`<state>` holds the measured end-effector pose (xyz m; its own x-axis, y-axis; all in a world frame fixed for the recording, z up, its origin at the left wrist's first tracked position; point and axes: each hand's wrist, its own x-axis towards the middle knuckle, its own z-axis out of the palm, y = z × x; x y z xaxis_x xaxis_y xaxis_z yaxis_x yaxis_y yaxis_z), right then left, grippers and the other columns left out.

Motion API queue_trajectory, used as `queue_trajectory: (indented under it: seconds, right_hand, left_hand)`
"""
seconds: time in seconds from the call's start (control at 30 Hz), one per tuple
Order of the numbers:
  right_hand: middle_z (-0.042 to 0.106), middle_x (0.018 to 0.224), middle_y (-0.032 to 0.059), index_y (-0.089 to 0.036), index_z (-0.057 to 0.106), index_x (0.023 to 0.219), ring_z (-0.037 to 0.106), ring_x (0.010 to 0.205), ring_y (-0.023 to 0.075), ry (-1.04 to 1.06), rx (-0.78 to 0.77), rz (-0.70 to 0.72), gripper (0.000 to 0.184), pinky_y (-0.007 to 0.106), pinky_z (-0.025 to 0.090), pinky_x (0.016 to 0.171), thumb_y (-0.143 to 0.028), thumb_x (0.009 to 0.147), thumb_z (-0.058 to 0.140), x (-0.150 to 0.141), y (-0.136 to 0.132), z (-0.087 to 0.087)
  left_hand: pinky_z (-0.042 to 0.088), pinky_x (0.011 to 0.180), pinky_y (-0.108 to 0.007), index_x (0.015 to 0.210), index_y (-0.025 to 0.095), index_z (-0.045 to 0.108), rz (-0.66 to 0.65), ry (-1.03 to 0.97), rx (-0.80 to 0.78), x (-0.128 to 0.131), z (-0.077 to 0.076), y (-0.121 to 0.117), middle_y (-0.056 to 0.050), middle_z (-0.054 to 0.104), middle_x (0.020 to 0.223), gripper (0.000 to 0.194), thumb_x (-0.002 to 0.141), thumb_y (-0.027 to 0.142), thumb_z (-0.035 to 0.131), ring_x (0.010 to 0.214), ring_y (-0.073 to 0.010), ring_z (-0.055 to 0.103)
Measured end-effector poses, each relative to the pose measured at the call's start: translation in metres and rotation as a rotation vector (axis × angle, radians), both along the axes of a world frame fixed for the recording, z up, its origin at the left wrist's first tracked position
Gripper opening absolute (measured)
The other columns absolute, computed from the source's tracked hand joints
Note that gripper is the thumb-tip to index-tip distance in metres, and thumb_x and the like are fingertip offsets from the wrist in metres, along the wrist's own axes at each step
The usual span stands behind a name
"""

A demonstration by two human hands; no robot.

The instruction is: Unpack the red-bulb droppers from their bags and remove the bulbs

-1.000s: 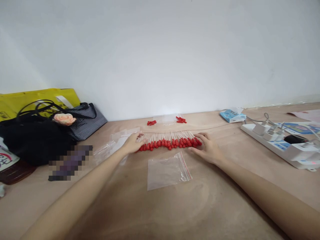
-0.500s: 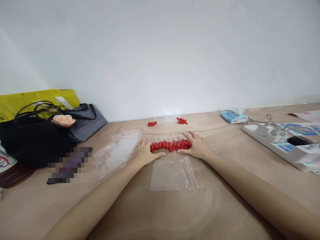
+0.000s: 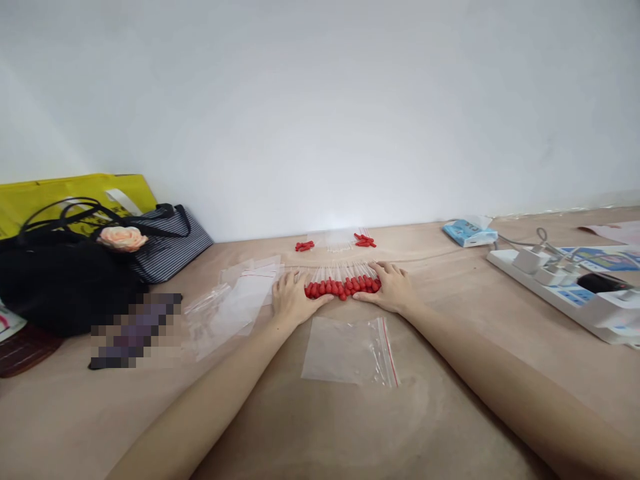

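A row of droppers (image 3: 341, 285) with red rubber bulbs and thin pale stems lies on the table, bulbs toward me. My left hand (image 3: 296, 297) cups the row's left end, its thumb along the front of the bulbs and its fingers by the stems. At the right end, my right hand (image 3: 391, 288) presses inward the same way, thumb in front and fingers behind. Part of the outermost droppers is hidden by the hands. Just in front of the row lies a clear zip bag (image 3: 345, 350) with a red seal line, touched by neither hand.
Behind the row are two small piles of red bulbs (image 3: 305, 246) and another clear bag (image 3: 333, 238). More zip bags (image 3: 240, 300) lie left. A black bag (image 3: 65, 280), striped bag (image 3: 175, 243) and yellow bag (image 3: 100, 193) stand far left. Right are a tissue pack (image 3: 469, 233) and power strip (image 3: 555, 287).
Both hands have moved inward, pushing the row of droppers from a wide spread into a narrower, tighter one. Thumbs now lie in front of the bulbs. The view shifted slightly.
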<state>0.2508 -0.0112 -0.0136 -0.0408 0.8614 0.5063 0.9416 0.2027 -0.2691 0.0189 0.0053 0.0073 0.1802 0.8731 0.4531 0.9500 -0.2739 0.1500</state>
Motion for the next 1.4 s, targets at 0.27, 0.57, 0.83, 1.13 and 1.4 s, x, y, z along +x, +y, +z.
queue_trajectory:
  seconds: [0.27, 0.57, 0.83, 1.13, 1.4]
  right_hand:
    - [0.058, 0.067, 0.0033, -0.018, 0.058, 0.065, 0.052, 0.062, 0.0133, 0.250, -0.178, 0.234, 0.040, 0.025, 0.038, 0.059, -0.054, 0.076, 0.046, -0.008, -0.045, 0.020]
    - [0.049, 0.053, -0.0046, -0.017, 0.054, 0.061, 0.042, 0.050, 0.0077, 0.260, -0.838, 0.471, 0.026, 0.020, 0.029, 0.045, -0.038, 0.060, 0.068, -0.004, -0.047, 0.035]
    - [0.045, 0.058, -0.0055, -0.017, 0.047, 0.066, 0.039, 0.051, 0.0063, 0.721, -0.610, 0.717, 0.028, 0.019, 0.032, 0.047, -0.040, 0.069, 0.061, -0.015, -0.046, 0.023]
    - [0.051, 0.067, -0.0037, -0.017, 0.050, 0.085, 0.048, 0.049, 0.0057, 0.976, -0.556, 0.686, 0.035, 0.020, 0.041, 0.047, -0.048, 0.071, 0.058, -0.031, -0.049, 0.002]
    - [0.051, 0.059, -0.0034, -0.016, 0.054, 0.077, 0.049, 0.050, 0.0069, 0.822, -0.541, 0.619, 0.029, 0.021, 0.042, 0.049, -0.044, 0.073, 0.057, -0.033, -0.049, 0.003]
  left_hand:
    - [0.042, 0.073, -0.030, 0.073, 0.018, 0.057, -0.471, -0.211, 0.001, -0.016, 0.003, -0.039, -0.003, 0.054, 0.078, 0.020, 0.079, 0.036, 0.050, 0.078, -0.0161, 0.052]
    - [0.041, 0.059, -0.025, 0.090, 0.019, 0.057, -0.494, -0.250, -0.449, -0.009, 0.005, -0.051, 0.001, 0.056, 0.073, 0.028, 0.069, 0.037, 0.062, 0.063, -0.0127, 0.051]
    - [0.043, 0.062, -0.024, 0.089, 0.020, 0.058, -0.575, -0.278, -0.491, -0.007, 0.021, -0.057, -0.002, 0.061, 0.084, 0.032, 0.061, 0.035, 0.066, 0.075, -0.0156, 0.055]
    - [0.037, 0.052, -0.022, 0.072, 0.022, 0.059, -0.390, -0.109, -0.388, -0.024, 0.046, -0.049, 0.003, 0.061, 0.064, 0.022, 0.080, 0.033, 0.041, 0.056, -0.0130, 0.054]
    - [0.043, 0.069, -0.032, 0.089, 0.014, 0.052, 0.480, -0.233, -0.165, -0.144, 0.052, 0.007, -0.006, 0.060, 0.077, 0.018, 0.077, 0.023, 0.041, 0.079, -0.0241, 0.057]
